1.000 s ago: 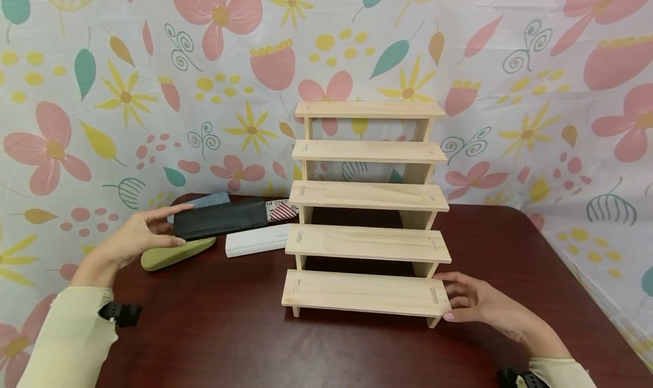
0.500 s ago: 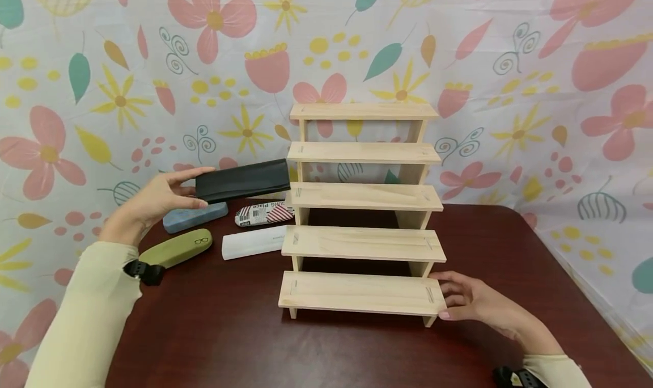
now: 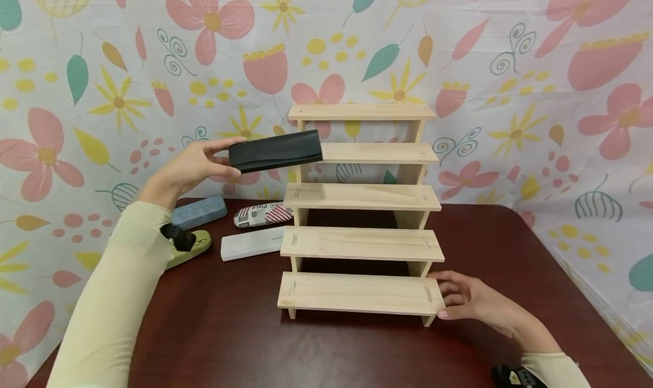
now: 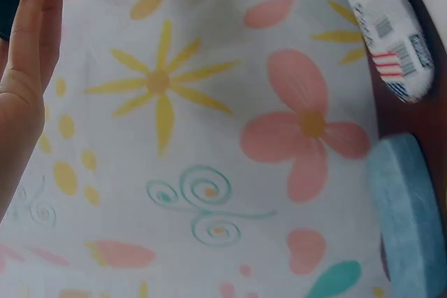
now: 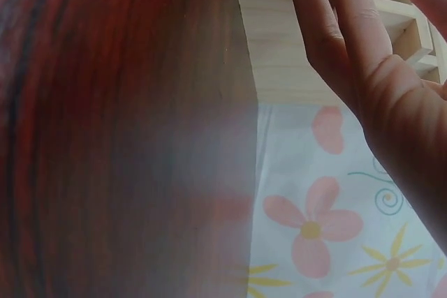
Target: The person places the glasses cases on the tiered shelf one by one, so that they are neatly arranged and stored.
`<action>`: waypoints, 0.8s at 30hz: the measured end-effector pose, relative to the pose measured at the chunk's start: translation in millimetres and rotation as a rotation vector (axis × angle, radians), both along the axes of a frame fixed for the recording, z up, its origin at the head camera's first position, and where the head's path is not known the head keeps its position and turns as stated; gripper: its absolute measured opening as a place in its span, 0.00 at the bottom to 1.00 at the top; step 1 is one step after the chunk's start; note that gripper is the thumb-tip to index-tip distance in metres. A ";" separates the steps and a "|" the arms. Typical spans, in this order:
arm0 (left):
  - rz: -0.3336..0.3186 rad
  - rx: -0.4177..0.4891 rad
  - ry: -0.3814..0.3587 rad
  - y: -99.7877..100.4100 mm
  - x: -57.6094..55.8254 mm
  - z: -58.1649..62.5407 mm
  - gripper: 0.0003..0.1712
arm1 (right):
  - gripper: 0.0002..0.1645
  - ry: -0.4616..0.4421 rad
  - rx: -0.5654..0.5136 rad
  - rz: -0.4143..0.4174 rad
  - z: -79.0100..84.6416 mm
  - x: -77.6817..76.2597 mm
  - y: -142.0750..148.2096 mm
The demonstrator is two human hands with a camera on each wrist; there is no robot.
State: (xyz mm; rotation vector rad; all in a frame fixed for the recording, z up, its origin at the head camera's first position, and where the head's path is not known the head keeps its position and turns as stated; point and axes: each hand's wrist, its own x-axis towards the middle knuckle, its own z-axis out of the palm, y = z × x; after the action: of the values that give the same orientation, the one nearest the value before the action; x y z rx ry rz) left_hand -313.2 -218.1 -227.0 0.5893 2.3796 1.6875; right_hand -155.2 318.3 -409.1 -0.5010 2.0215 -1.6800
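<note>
Left hand [image 3: 191, 164] is pinching the one black case [image 3: 275, 151] by its near end, long axis sticking out sideways toward the rack [image 3: 364, 195] on its right, can't tell if they touch. Right hand [image 3: 476, 298] is further off, gripping the bottom step [image 3: 357, 292]. One rack, five steps, four more cases below left hand: blue case [image 3: 200, 212], green case [image 3: 191, 252], white case [image 3: 253, 243], patterned case [image 3: 262, 214]

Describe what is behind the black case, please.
Behind the black case, the flowered cloth and wooden rack show around its edges; the left end of the second-highest board is covered.
</note>
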 end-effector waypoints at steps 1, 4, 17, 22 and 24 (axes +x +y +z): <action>-0.002 -0.001 0.007 4.5 -2.9 2.6 0.40 | 0.41 0.000 -0.005 0.005 0.0 0.1 0.3; -0.013 0.004 0.022 18.0 -11.8 11.0 0.39 | 0.41 -0.004 -0.020 0.014 0.0 0.7 1.5; -0.049 0.009 0.022 76.7 -42.9 55.4 0.39 | 0.41 0.012 -0.023 0.021 -1.9 0.1 0.3; -0.050 0.020 0.008 97.1 -54.4 69.3 0.39 | 0.41 0.014 -0.011 0.017 -1.3 -0.4 0.5; -0.052 0.021 -0.006 104.3 -58.6 73.5 0.39 | 0.41 0.011 0.001 0.015 -2.2 0.7 0.7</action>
State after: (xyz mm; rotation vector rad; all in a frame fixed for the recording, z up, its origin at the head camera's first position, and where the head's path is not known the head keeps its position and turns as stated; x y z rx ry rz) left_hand -371.7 -113.8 -153.6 0.6422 2.3246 1.6921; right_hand -154.6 319.0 -411.2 -0.5241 2.0216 -1.6706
